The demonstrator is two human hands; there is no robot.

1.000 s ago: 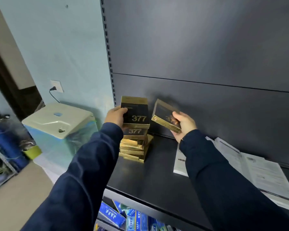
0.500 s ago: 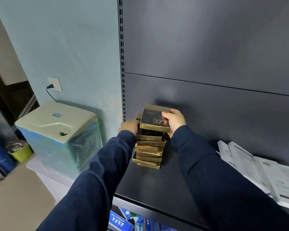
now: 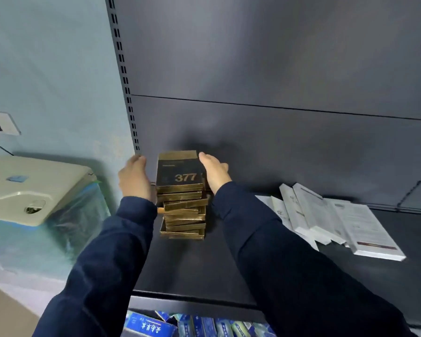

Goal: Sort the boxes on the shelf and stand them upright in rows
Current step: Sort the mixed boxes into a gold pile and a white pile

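Observation:
A stack of several flat gold-and-black boxes (image 3: 183, 207) marked "377" lies on the dark shelf (image 3: 192, 268), near its left end by the back panel. The boxes lie flat and the stack is uneven. My left hand (image 3: 134, 177) is flat against the stack's left side with straight fingers. My right hand (image 3: 215, 172) presses against the top box's right side, fingers extended toward the back. The lower right edge of the stack is hidden behind my right sleeve.
Several white flat boxes (image 3: 336, 222) lie scattered on the shelf to the right. Blue packages (image 3: 151, 327) fill the shelf below. A cream-lidded bin (image 3: 32, 188) with a plastic liner stands left of the shelving upright (image 3: 124, 76). A wall socket (image 3: 3, 122) is at far left.
My right hand laid the tilted "377" box flat on top of the stack and let go of it. Both hands now flank the stack with open palms.

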